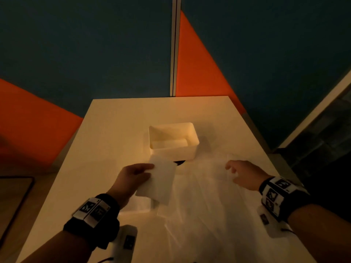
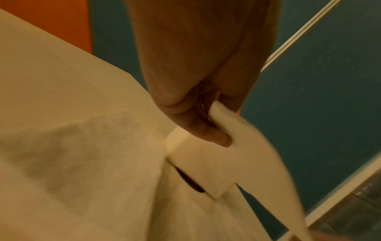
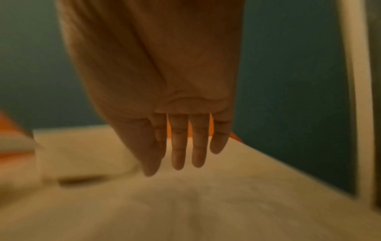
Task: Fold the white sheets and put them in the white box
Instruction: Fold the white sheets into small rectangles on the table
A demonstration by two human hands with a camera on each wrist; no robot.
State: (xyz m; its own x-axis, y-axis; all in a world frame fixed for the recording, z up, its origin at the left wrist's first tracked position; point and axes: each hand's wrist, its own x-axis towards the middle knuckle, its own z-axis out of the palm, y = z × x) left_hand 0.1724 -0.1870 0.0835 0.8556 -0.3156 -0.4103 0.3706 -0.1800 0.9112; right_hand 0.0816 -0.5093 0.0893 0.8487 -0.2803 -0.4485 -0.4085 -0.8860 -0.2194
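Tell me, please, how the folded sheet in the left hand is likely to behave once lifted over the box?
The folded sheet probably flops: its free end curves beyond the left hand. It seems light, since a pinch holds it.

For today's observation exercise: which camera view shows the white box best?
The head view: the whole white box stands open on the table, something white lying inside, beyond the left hand holding a folded sheet. The left wrist view shows only a corner, partly hidden. The right wrist view is too blurred to tell.

Each bare forearm wears a black wrist strap (image 1: 98, 211) carrying white blocks printed with black square markers (blurred).
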